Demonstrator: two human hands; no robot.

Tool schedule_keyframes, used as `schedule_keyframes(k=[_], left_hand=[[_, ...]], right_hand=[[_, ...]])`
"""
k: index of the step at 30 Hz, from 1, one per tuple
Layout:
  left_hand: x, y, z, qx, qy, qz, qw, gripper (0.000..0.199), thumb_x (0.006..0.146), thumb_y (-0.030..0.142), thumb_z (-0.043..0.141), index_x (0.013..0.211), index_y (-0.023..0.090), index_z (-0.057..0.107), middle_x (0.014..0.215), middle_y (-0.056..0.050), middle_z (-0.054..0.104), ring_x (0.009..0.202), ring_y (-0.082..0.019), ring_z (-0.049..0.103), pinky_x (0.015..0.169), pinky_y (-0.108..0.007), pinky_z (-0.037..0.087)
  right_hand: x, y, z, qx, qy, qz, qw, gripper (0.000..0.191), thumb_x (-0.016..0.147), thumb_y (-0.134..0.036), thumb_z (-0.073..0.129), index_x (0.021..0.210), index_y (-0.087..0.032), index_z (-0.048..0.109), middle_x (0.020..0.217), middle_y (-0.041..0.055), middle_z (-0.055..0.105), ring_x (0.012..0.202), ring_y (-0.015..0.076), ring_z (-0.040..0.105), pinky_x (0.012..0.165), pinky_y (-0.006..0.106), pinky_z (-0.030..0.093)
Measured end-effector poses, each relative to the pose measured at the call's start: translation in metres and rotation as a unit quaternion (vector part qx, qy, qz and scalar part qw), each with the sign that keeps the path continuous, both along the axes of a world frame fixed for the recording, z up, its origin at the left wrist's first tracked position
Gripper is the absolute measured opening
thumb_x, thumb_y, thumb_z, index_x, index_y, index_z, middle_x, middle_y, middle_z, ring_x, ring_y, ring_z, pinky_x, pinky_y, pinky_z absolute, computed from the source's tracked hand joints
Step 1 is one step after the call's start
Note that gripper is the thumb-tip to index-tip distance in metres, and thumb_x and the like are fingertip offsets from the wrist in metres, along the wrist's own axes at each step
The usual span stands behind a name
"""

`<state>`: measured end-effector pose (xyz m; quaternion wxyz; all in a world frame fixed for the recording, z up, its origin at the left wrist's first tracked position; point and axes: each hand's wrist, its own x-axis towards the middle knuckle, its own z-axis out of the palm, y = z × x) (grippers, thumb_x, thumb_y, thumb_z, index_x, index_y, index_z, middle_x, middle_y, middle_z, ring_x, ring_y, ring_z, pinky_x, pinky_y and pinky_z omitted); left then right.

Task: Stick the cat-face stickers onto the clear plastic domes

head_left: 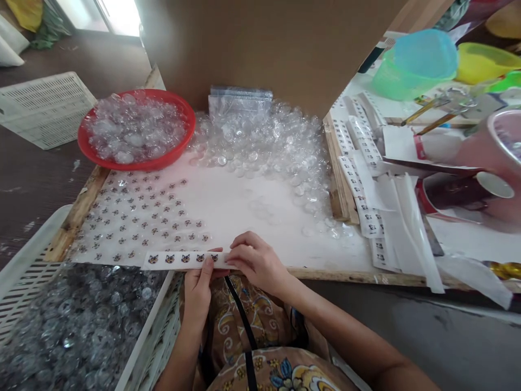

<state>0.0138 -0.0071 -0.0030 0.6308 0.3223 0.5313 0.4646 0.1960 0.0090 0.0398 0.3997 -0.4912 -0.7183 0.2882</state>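
My left hand (199, 285) is closed on a white sticker strip (178, 259) with several small animal-face prints, its thumb on top near the right-hand print. At the strip's right end, the fingers of my right hand (254, 259) are pinched together against it. The strip lies along the front edge of the white tabletop (228, 209). Behind it on the left, several clear discs with the same face print (154, 217) are spread in rows. Clear plain discs (277, 141) are heaped at the back and right.
A red basin (185, 142) of clear pieces stands back left. Below left, a white crate (142, 331) holds many clear pieces. Cardboard (260, 49) rises behind. More sticker strips (356, 187), a maroon cup (456, 190) and a pink bucket (494, 217) are right.
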Motion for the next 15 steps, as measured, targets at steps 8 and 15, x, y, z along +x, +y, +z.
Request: schedule_keyframes(k=[8, 15], left_hand=[[-0.01, 0.0, -0.005, 0.024, 0.0, -0.028, 0.999, 0.045, 0.082, 0.053, 0.073, 0.099, 0.013, 0.081, 0.101, -0.012, 0.079, 0.07, -0.022, 0.074, 0.058, -0.03, 0.063], [-0.007, 0.001, -0.003, 0.016, -0.022, -0.016, 1.0, 0.047, 0.078, 0.055, 0.076, 0.097, 0.012, 0.081, 0.093, -0.011, 0.079, 0.068, -0.02, 0.073, 0.058, -0.027, 0.062]], right_hand=[[0.061, 0.034, -0.02, -0.216, 0.04, -0.157, 0.963, 0.009, 0.08, -0.029, 0.065, 0.077, -0.02, 0.066, 0.066, -0.0012, 0.064, 0.059, 0.0122, 0.053, 0.057, 0.025, 0.041], [0.051, 0.035, -0.033, -0.258, -0.019, -0.144, 0.955, 0.005, 0.078, -0.022, 0.065, 0.075, -0.021, 0.067, 0.071, -0.0006, 0.069, 0.064, 0.0132, 0.057, 0.061, 0.025, 0.041]])
